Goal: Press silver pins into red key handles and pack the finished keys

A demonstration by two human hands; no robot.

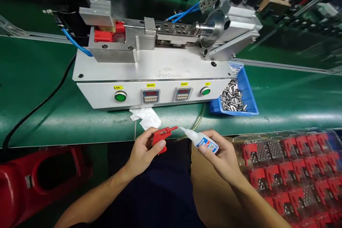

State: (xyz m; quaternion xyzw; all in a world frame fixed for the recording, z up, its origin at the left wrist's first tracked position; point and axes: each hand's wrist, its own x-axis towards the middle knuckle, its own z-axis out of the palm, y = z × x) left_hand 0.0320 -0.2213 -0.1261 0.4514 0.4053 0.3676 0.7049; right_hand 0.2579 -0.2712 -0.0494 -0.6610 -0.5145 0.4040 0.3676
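Note:
My left hand is closed around a small red plastic part, held in front of the bench edge with its thin end pointing right. My right hand grips a small white glue bottle with a blue label. The bottle's nozzle tip touches or nearly touches the thin end of the red part. Behind both hands a crumpled white tissue lies on the green mat, in front of the grey press machine.
The machine has two green buttons, two digital counters and another red part clamped in its fixture. A blue bin of metal pins stands at its right. A clear tray of red parts is at right, a red stool at left.

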